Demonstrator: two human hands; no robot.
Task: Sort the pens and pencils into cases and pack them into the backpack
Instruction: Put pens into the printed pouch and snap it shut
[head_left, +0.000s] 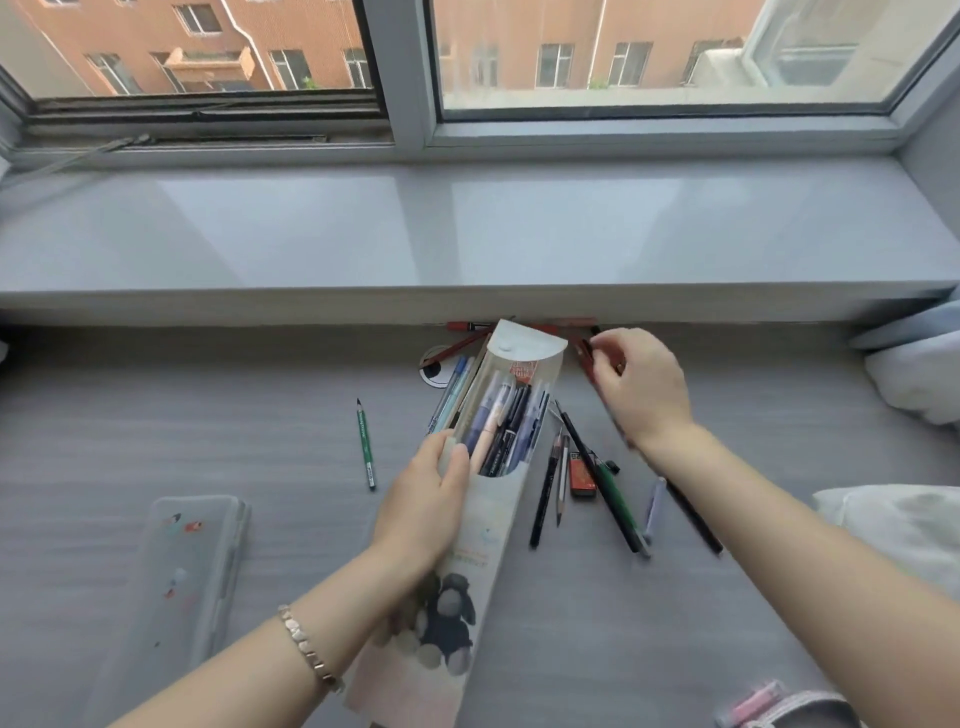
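Observation:
A tall pale pencil case (457, 561) with its flap open lies at the centre of the grey desk, and my left hand (423, 499) grips it by the left side. Several pens (506, 426) stand packed inside its clear window. My right hand (639, 389) reaches to the far side and pinches a red pencil (586, 353) near the sill. Loose pencils and pens (592, 467) lie to the right of the case, with a red eraser (582, 475) among them. A green pencil (366, 441) lies alone on the left.
A translucent flat case (182, 577) lies at the lower left. More red pens (467, 326) rest under the window sill (467, 239). A round cable grommet (436, 366) sits behind the case. White cloth (914, 374) lies at the right, a pink item (753, 701) at the bottom right.

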